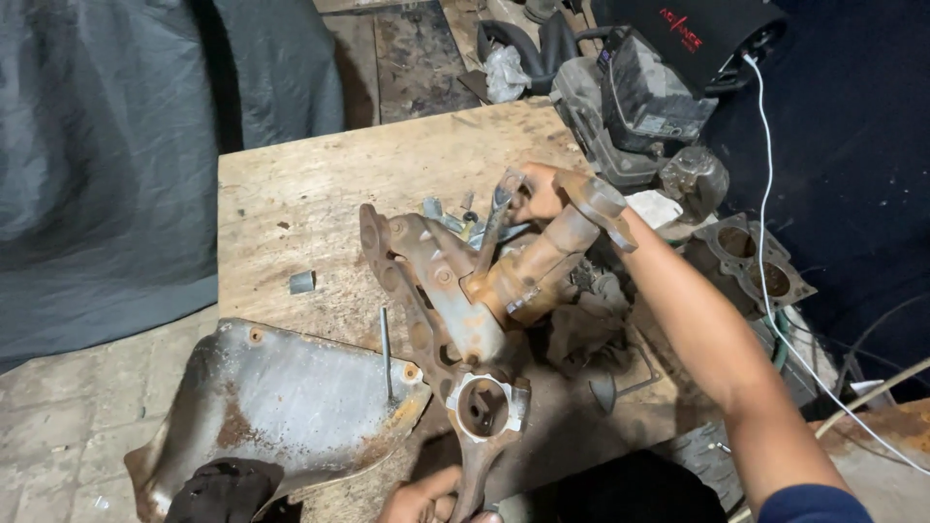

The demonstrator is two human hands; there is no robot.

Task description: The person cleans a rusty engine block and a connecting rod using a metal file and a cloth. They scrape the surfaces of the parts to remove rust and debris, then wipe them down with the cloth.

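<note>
The right hand (539,194) grips a grey metal wrench (496,215) atop the rusty metal pipe part (455,300) on the worn wooden table (320,184). The left hand (421,499) holds its bottom end. Hold tight, turn slowly.

Bare forearms; right arm (717,339) wears a short navy sleeve (814,504) — no gloves.

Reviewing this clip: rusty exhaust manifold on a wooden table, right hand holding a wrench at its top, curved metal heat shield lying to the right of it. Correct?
Not quite. The head view shows the heat shield left of the manifold, not right. The rest holds: wooden table, right hand on the wrench.
</note>
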